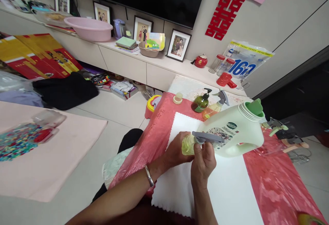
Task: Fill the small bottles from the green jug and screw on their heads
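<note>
My left hand is wrapped round the body of a small clear spray bottle with yellowish liquid, which is tilted. At the bottle's neck, my right hand pinches just below the grey trigger head. Right behind my hands stands a large pale green detergent jug, uncapped, with a green spout showing at its mouth. A white scalloped mat lies under the jug and my hands. Beyond it are a translucent cap, a green pump bottle and an orange spray bottle.
Red plastic sheeting covers the table. To the right lie another sprayer and a wooden-handled tool. On the left, a pink-covered table bears colourful small pieces. A long cabinet with photo frames and a pink basin runs behind.
</note>
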Motion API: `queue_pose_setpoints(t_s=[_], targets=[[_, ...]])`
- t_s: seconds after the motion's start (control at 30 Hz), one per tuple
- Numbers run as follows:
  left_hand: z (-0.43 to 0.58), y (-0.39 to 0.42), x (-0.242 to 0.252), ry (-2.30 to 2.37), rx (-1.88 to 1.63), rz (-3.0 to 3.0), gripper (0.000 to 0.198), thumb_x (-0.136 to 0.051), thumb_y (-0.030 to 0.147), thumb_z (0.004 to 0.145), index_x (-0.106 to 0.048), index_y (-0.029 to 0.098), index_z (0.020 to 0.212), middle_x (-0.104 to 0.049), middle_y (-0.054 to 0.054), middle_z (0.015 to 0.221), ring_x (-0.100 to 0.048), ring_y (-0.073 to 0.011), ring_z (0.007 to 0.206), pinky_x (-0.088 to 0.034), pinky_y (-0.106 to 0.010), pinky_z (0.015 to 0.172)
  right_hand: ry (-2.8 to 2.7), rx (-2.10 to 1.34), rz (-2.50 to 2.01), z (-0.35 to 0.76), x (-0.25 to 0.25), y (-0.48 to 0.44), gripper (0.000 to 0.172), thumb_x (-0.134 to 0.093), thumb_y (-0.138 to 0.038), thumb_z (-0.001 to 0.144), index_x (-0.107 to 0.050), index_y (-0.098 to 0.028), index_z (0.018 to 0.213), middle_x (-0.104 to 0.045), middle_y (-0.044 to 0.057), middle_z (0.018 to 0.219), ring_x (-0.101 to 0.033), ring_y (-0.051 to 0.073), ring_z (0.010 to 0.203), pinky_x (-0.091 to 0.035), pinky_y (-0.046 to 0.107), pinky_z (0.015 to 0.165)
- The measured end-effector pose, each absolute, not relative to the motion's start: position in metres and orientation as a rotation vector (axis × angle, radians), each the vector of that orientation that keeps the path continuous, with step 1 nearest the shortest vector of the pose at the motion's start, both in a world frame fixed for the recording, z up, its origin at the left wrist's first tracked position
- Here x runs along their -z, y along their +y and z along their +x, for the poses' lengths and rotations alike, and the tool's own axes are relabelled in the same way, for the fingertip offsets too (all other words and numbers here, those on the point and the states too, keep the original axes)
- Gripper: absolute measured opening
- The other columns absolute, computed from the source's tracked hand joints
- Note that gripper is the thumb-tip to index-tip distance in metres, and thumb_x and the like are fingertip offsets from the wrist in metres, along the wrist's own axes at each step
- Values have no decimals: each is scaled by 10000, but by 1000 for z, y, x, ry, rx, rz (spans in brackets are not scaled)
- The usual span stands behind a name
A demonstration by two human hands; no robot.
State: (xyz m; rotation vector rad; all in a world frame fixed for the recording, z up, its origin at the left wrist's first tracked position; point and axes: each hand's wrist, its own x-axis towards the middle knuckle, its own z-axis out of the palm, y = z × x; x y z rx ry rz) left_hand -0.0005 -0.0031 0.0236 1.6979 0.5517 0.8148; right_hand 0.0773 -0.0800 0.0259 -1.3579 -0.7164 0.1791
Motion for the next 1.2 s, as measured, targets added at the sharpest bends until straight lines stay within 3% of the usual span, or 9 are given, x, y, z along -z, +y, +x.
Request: queue_pose_setpoints(t_s=[0.1,0.23,0.47,0.6,0.73,0.9,1.07,1.2], targets=[[0,-1,-20,540,-792,1720,615,-885,327,599,-553,237,1109,-687,-71,1090,-662,-272,982,-569,-444,904,-716,-133,-1410,74,-24,-78,453,-725,-450,898,-651,-150,1229,-580,105,1271,-486,292,1306,-403,489,1138],[-1,-1,-17,551,-776,1689,678,-900,337,582,-540,230,1146,-684,-80,1129,-661,-267,978,-570,-438,901,-711,-104,-1481,71,-28,-78,462,-719,-486,898,-651,-145,1202,-611,101,1214,-552,269,1209,-441,439,1087],[-1,-1,-25,515,-803,1685,526,-876,337,617,-572,223,1031,-691,-57,1023,-666,-259,933,-568,-410,842,-738,-132,-1519,66,-38,-82,462,-580,-538,988,-664,-147,1217,-615,90,1243,-567,232,1199,-464,344,1045],[1,0,-19,501,-785,1680,571,-889,331,603,-565,229,1062,-699,-48,1009,-665,-250,898,-567,-419,859,-718,-70,-1552,67,-33,-79,481,-607,-543,974,-653,-135,1226,-620,100,1230,-571,244,1189,-447,364,1045],[1,-1,-10,554,-792,1673,688,-898,340,583,-540,228,1160,-685,-75,1115,-668,-272,986,-560,-444,934,-754,-11,-1602,69,-31,-77,507,-609,-563,964,-664,-129,1219,-603,111,1255,-539,261,1219,-400,399,1093],[1,-1,-8,538,-789,1712,696,-894,367,589,-543,239,1176,-683,-76,1127,-658,-282,1038,-543,-465,988,-802,6,-1637,72,-34,-79,519,-622,-582,950,-679,-119,1179,-634,111,1157,-580,260,1118,-453,384,1004],[0,-4,-13,587,-809,1648,731,-901,371,576,-530,223,1188,-668,-92,1163,-660,-288,1025,-567,-450,904,-793,-35,-1630,69,-34,-83,541,-507,-589,1009,-667,-116,1215,-603,114,1252,-552,253,1198,-430,383,1061],[0,-4,-12,580,-806,1619,768,-921,372,557,-529,214,1198,-672,-84,1121,-662,-269,968,-576,-432,857,-732,-18,-1667,69,-28,-81,563,-534,-611,981,-667,-112,1204,-636,119,1170,-577,260,1161,-445,380,1026]])
